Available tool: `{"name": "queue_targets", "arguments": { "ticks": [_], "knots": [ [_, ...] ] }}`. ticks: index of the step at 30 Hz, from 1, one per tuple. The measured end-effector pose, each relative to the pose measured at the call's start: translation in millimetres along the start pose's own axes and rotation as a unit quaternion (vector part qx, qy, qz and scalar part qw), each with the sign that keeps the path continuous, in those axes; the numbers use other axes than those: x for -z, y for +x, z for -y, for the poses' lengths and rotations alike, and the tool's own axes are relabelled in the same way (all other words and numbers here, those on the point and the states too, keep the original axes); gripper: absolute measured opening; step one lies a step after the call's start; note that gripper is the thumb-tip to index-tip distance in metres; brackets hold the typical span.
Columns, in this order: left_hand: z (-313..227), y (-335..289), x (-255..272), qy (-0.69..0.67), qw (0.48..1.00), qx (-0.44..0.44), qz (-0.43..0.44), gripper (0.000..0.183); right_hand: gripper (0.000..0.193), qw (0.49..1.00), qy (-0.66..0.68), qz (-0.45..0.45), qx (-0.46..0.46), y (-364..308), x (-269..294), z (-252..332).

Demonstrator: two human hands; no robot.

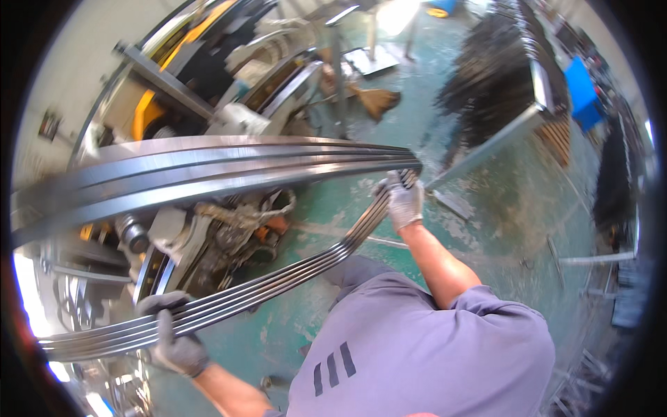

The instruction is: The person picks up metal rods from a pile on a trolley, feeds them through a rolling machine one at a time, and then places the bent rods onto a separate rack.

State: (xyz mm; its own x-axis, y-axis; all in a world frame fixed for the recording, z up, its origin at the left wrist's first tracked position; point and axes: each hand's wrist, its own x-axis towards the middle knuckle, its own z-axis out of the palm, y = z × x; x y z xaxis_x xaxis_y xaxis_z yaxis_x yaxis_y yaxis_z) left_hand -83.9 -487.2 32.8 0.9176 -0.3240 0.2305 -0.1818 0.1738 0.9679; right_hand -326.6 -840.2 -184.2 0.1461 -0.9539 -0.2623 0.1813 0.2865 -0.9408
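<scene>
Both my hands hold a stack of long, shiny metal bars, nested side by side and bent back on themselves. The broad upper run (243,161) stretches to the left above the narrower lower run (271,283), and the two meet at the right end. My left hand (179,344), in a grey glove, is closed around the lower run toward its left part, thumb across the bars. At the bent right end, my right hand (406,203), in a pale glove, grips the bars from below. The stack is off the floor; its far left ends blur at the picture's rim.
A cluttered machine (243,222) with metal parts stands on the left, partly behind the bars. A large pile of dark bars (479,76) lies ahead to the right beside a metal rail (486,149). Farther right is a blue bin (582,94). A broom head (377,101) rests on the green floor (500,208).
</scene>
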Motion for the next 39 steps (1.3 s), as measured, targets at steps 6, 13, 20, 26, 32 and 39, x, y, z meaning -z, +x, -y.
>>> {"name": "queue_targets", "arguments": {
  "ticks": [6, 13, 20, 26, 32, 39],
  "knots": [
    [114, -127, -161, -0.296, 0.897, 0.307, 0.113, 0.034, 0.017, 0.935, -0.075, -0.23, 0.258, 61, 231, 155],
    [198, -237, -333, -0.361, 0.726, 0.546, 0.209, 0.035, 0.026, 0.816, -0.394, -0.275, 0.322, 177, 389, 319],
    [211, -304, -504, -0.159, 0.745, 0.573, 0.304, 0.038, 0.041, 0.415, -0.698, -0.339, 0.475, 475, 555, 353],
    [201, -301, -551, -0.019, 0.833, 0.518, 0.193, 0.032, 0.052, 0.38, -0.776, -0.28, 0.419, 600, 570, 399],
    [186, -307, -518, -0.025, 0.877, 0.47, 0.098, 0.027, 0.036, 0.547, -0.589, -0.209, 0.557, 582, 513, 390],
    [188, -361, -342, -0.001, 0.896, 0.431, -0.109, 0.026, 0.034, 0.645, -0.605, 0.024, 0.467, 383, 423, 103]
  ]
}}
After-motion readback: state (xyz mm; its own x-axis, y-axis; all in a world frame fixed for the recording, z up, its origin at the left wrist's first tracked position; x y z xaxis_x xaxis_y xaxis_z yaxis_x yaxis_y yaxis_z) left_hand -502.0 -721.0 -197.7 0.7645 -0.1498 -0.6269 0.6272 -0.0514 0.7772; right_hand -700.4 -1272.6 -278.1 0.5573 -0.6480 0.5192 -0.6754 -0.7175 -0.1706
